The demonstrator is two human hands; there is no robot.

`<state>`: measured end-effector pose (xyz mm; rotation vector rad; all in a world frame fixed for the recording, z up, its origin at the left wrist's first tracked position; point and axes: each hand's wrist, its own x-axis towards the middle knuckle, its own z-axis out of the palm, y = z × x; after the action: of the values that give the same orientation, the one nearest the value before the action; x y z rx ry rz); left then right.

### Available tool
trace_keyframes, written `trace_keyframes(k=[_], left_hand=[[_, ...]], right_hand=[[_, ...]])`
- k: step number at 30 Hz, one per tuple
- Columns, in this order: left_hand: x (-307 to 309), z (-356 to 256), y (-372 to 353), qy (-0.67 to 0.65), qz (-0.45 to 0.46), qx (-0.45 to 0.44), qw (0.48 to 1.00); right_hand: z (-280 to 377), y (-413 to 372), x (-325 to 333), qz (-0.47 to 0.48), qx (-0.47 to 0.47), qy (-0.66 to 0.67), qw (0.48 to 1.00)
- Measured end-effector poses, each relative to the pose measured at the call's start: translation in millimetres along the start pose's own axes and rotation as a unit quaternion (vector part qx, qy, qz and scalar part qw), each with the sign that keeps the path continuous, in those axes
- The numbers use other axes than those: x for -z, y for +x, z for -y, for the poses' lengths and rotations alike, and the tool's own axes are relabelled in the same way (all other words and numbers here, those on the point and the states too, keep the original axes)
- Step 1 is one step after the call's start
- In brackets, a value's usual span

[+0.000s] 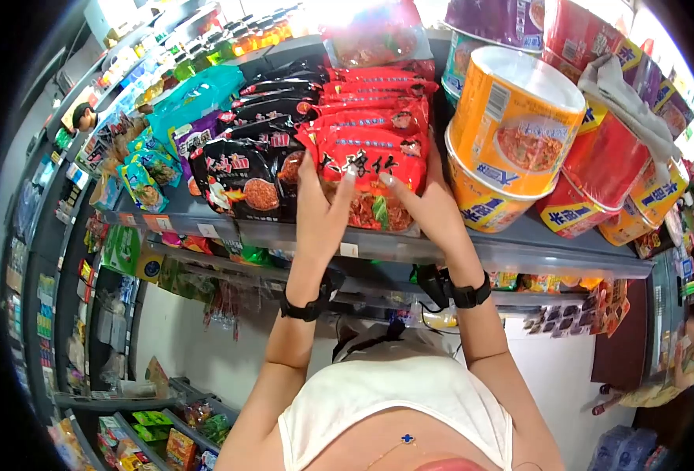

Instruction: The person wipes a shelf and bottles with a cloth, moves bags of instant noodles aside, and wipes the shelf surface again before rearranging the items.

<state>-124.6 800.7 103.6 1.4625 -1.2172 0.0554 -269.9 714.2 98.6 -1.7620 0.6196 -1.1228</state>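
- A long dark-grey shelf [520, 253] is running across in front of me, bearing everything I'm reaching towards.
- On my right, a big orange cylindrical noodle tub [516, 125] is standing upright on another of its kind.
- Between those tubs and my left-hand side, a row of shiny red plastic packets [374, 118] is lining up from front to back.
- Just left of that row, glossy black plastic packets [245, 180] are lining up the same way.
- The front red packet [372, 157] is sitting near the shelf's front edge, between my palms.
- My left hand [321, 200] is closing on its left side, thumb lying across the face.
- My right hand [433, 210] is gripping its right side, thumb also on the face; my other fingers are mostly hiding.
- Black bands [470, 295] are circling both my wrists.
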Motion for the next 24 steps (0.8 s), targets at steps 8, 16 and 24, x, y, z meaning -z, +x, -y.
trace_keyframes(k=[8, 16, 24], left_hand=[[2, 7, -9, -0.088, -0.049, 0.016, 0.995], [13, 13, -19, -0.174, -0.019, 0.035, 0.984], [16, 17, -17, -0.163, 0.008, 0.044, 0.986]], right_hand=[[6, -4, 5, 0.019, 0.011, 0.095, 0.995], [-12, -2, 4, -0.019, 0.044, 0.031, 0.998], [12, 5, 8, 0.122, 0.003, 0.167, 0.978]])
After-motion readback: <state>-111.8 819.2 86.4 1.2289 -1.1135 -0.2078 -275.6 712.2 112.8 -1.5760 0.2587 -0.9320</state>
